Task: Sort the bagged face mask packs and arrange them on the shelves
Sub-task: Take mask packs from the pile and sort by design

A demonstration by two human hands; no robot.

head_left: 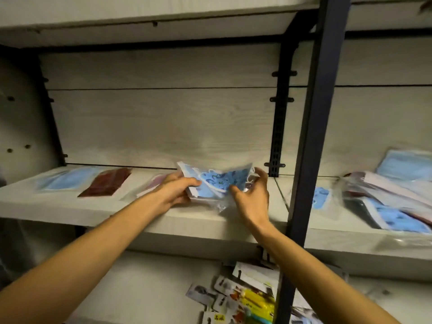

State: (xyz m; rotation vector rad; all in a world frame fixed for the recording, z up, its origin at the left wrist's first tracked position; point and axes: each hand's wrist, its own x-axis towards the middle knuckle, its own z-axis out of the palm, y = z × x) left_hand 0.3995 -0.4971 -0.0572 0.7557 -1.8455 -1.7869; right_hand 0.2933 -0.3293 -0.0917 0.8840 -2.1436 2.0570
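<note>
Pale wooden shelf (70, 202) carried a plain blue pack (64, 181), a dark red pack (106, 182) and a pink pack (155, 183) leftward, while both hands (177, 190) (251, 195) gripped a patterned blue stack (215, 183) beside the dark upright post (311, 146), beyond which lay a loose pile (385, 199).

shelf (98, 204): matt pale woodgrain; upright post (313, 136): dark metal; mask packs (217, 183): glossy clear plastic
</note>
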